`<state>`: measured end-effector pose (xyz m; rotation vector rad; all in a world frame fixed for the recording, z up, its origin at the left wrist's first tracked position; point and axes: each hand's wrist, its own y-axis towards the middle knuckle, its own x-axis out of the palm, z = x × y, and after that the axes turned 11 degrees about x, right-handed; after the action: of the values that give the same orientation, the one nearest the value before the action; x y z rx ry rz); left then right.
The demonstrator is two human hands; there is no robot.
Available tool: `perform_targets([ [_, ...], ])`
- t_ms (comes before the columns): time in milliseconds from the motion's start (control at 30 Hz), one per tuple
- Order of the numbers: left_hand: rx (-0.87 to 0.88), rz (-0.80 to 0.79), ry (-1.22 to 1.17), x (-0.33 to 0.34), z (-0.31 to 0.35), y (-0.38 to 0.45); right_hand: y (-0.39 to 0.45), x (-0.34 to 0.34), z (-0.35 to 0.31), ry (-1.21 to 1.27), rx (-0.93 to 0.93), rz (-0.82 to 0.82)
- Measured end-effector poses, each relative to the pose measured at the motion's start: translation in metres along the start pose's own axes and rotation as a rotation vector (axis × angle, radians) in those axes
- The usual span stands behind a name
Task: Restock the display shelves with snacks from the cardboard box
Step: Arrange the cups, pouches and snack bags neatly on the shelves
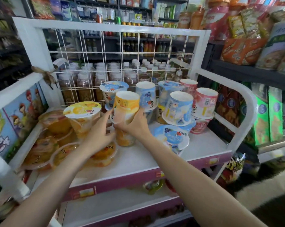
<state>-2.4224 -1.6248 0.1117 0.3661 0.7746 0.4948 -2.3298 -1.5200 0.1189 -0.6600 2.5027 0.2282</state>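
On the white top shelf (138,163) of the display rack stand several fruit-jelly cups. My right hand (135,126) grips an upside-down yellow cup (126,105) that sits on top of another orange-filled cup (126,138). My left hand (99,133) reaches to the left side of the same stack, fingers spread and touching it. An upright yellow cup (82,115) stands just left of my left hand. Blue cups (177,108) and pink cups (204,104) stand stacked on the right. The cardboard box is not in view.
Flat orange jelly tubs (45,153) lie at the shelf's left. A white wire grid (122,63) backs the shelf, with bottles behind it. A lower shelf (122,203) sits below. Dark shelves with snack packs (246,51) stand to the right.
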Motion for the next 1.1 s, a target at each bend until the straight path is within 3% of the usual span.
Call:
perform_targets([
  [233, 0.098, 0.148, 0.152, -0.01, 0.005, -0.014, -0.015, -0.04, -0.009, -0.146, -0.045, -0.191],
  [333, 0.18, 0.314, 0.163, -0.005, 0.023, -0.02, -0.032, -0.089, -0.006, -0.238, -0.165, -0.024],
  [400, 0.261, 0.341, 0.185, 0.002, 0.036, -0.021, -0.039, -0.117, 0.005, -0.237, -0.176, 0.092],
  [467, 0.303, 0.27, 0.18, 0.014, 0.043, -0.021, -0.047, -0.136, 0.023, -0.275, -0.1, 0.116],
  [600, 0.374, 0.135, 0.398, 0.028, 0.033, -0.013, -0.063, -0.134, 0.064, -0.457, 0.038, -0.035],
  [767, 0.348, -0.106, 0.692, 0.039, 0.013, -0.009, -0.066, -0.106, 0.086, -0.417, -0.08, 0.061],
  [1100, 0.294, -0.104, 0.626, 0.026, 0.011, -0.005, -0.041, -0.063, 0.077, -0.437, -0.214, 0.162],
])
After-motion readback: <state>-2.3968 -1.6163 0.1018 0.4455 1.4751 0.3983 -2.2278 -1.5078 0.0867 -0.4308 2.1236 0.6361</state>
